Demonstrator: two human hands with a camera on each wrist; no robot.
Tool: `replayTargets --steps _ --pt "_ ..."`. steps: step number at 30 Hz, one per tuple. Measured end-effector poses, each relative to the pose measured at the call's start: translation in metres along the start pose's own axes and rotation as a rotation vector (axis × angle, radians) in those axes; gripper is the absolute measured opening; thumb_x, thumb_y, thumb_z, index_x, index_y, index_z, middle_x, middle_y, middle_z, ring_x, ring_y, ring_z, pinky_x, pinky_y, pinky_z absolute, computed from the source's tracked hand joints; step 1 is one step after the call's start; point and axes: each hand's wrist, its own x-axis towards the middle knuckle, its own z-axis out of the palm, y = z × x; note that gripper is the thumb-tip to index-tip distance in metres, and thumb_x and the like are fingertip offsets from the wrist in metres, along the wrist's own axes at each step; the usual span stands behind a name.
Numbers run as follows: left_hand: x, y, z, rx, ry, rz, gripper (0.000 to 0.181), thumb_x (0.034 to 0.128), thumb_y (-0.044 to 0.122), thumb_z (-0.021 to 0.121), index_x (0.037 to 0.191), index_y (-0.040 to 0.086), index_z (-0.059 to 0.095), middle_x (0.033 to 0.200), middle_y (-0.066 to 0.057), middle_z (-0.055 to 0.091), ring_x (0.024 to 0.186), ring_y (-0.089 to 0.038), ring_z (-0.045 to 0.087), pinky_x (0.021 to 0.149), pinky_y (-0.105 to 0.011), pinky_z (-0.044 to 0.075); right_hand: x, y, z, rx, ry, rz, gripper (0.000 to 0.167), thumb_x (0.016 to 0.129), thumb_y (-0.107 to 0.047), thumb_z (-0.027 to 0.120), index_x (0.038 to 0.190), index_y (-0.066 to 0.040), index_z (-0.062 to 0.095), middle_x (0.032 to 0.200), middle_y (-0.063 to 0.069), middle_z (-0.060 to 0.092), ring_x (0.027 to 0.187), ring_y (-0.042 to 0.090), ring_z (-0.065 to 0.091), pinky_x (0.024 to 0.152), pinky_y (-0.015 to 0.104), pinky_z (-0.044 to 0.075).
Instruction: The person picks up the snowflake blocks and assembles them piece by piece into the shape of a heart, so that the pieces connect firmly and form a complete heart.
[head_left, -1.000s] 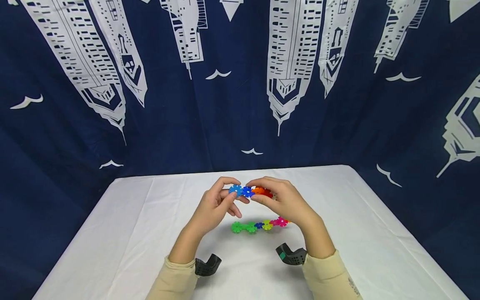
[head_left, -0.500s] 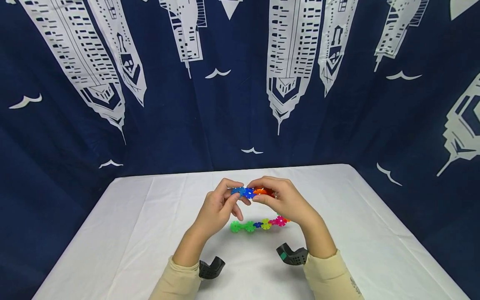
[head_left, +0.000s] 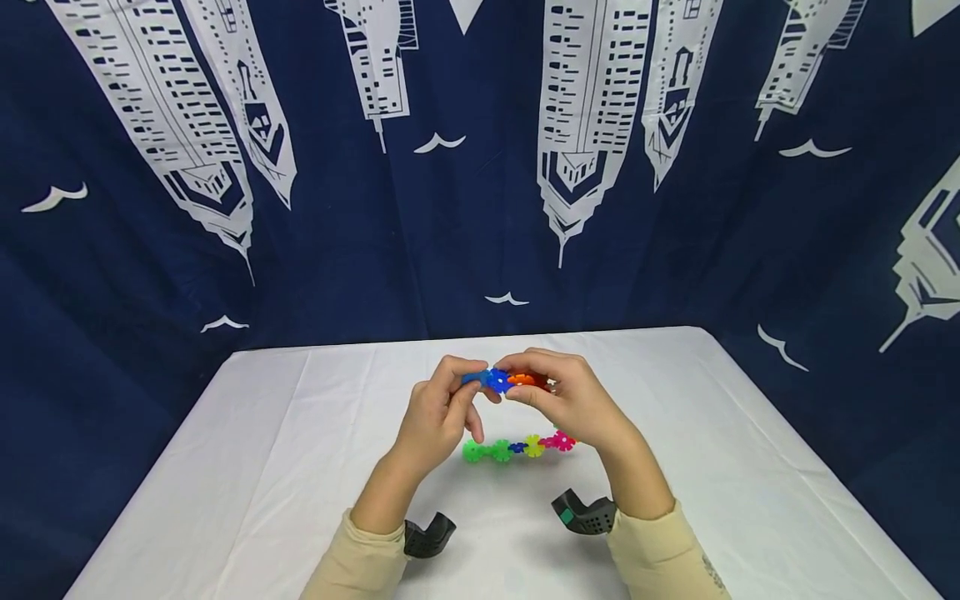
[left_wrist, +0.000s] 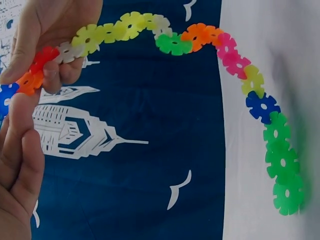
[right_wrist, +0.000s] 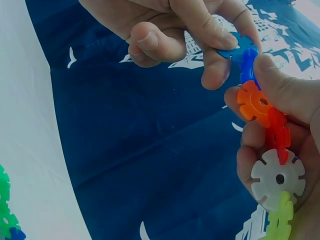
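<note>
My left hand (head_left: 431, 421) pinches a light blue notched plastic disc (right_wrist: 244, 45) between thumb and fingers. Its edge meets a dark blue disc (right_wrist: 247, 70), the end of a chain of interlocking snowflake discs. Thumb and fingers of my right hand (head_left: 566, 396) grip that chain near the dark blue and orange (right_wrist: 254, 104) discs. Beyond them, a red disc (right_wrist: 278, 134) and a white disc (right_wrist: 267, 172) lie along the right fingers. In the left wrist view the chain runs on through yellow discs (left_wrist: 131, 24) and pink discs (left_wrist: 232, 57) to several green discs (left_wrist: 282, 162).
The green end of the chain lies on a white-covered table (head_left: 300, 467), in front of the raised hands. A dark blue curtain (head_left: 420, 242) with white buildings and birds hangs behind the table. Black wrist devices (head_left: 429, 536) sit at both cuffs.
My left hand has moved slightly right, towards the right hand. The light blue disc has turned from face-on to nearly edge-on. The right hand has hardly moved.
</note>
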Motion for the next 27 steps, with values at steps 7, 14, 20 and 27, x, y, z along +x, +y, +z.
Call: replayTargets --steps 7,14,20,27 --pt "0.0 0.0 0.004 0.009 0.049 0.066 0.023 0.0972 -0.012 0.05 0.116 0.001 0.047 0.082 -0.017 0.072 0.038 -0.005 0.055 0.04 -0.011 0.042 -0.001 -0.002 0.0 -0.003 0.031 -0.039 0.029 0.085 -0.002 0.075 0.114 -0.006 0.071 0.097 0.004 0.073 0.074 0.011 0.057 0.06 0.021 0.048" --pt "0.002 0.006 0.0 0.18 0.065 0.17 0.021 0.0981 -0.007 0.052 0.117 0.003 0.049 0.084 -0.011 0.07 0.037 -0.004 0.049 0.044 -0.005 0.039 0.0 -0.006 -0.001 -0.05 0.06 -0.131 0.036 0.079 0.0 0.08 0.114 -0.005 0.072 0.096 0.004 0.073 0.073 0.008 0.055 0.06 0.019 0.046" --pt "0.004 0.01 -0.008 0.204 0.012 0.196 0.016 0.1006 0.0 0.051 0.116 0.004 0.052 0.085 -0.009 0.07 0.037 -0.004 0.048 0.046 -0.004 0.039 0.002 -0.01 -0.001 -0.072 0.059 -0.211 0.038 0.077 0.002 0.081 0.113 -0.004 0.072 0.094 0.004 0.072 0.073 0.007 0.055 0.062 0.017 0.046" --pt "0.004 0.01 -0.006 0.167 0.0 0.205 0.02 0.098 -0.007 0.053 0.116 0.002 0.05 0.083 -0.011 0.071 0.038 -0.003 0.049 0.045 -0.004 0.039 0.0 -0.011 -0.002 -0.085 0.055 -0.213 0.038 0.077 0.003 0.08 0.112 -0.004 0.072 0.093 0.003 0.072 0.073 0.007 0.055 0.062 0.016 0.046"
